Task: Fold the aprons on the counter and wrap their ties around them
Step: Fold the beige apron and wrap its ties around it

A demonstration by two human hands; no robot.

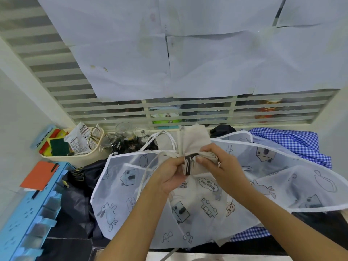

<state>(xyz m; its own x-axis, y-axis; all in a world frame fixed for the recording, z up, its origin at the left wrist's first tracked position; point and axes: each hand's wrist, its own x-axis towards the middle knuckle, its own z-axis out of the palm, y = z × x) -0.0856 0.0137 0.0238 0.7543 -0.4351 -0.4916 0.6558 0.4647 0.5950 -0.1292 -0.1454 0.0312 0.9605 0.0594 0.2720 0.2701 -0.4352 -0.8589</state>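
Cool, bright, even light left only faint soft shadows. Wide-angle distortion bowed the window slats [56, 76] and stretched the corners. The printed apron [120, 187] mid-worktop [323, 232] was sharp, the glass jars [120, 136] at its far edge softer.

We see a dark counter [327, 230] across the lower frame. On it, a white printed apron [122, 194] lies spread at centre, with a blue checked apron [293, 146] at right, a dark cloth [75, 200] at left, and a cream tub [88, 157] and glass jars [120, 138] at upper left
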